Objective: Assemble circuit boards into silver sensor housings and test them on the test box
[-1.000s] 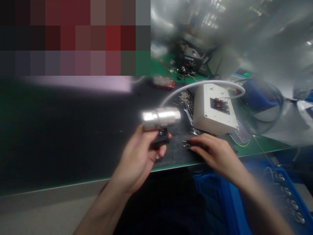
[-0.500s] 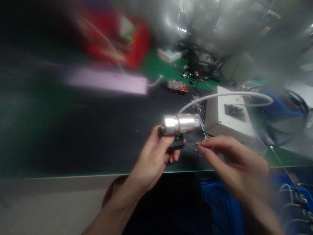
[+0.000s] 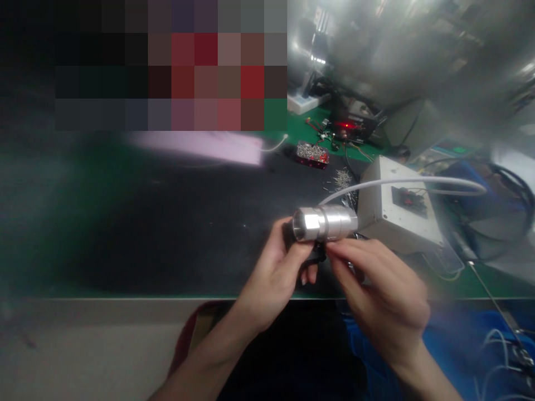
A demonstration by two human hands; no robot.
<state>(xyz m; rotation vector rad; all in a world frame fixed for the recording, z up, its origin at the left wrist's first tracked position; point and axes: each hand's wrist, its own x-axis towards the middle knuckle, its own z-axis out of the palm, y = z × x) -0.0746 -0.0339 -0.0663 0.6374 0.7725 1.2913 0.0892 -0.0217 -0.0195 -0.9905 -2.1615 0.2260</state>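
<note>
My left hand [image 3: 276,273] is closed around a black part [image 3: 313,258] beneath a shiny metal cylinder [image 3: 328,223], which lies roughly level above the mat. One end of the cylinder is hollow and has flat faces. A white cable [image 3: 388,181] rises from behind it and loops right. My right hand [image 3: 380,284] has thumb and index finger pinched together at the cylinder's underside, against the black part. Whatever sits between those fingertips is hidden.
A white sloped box [image 3: 376,195] stands right of the hands. Behind are loose screws [image 3: 343,179] and a red tin of small metal pieces [image 3: 312,153]. A pinkish strip [image 3: 209,147] lies on the dark mat [image 3: 188,223]. Blue bins [image 3: 455,345] sit below the table edge.
My right hand has moved from beside the cylinder to its underside, its pinched fingertips now touching there. A red light now shows on the black device behind. The view has shifted slightly.
</note>
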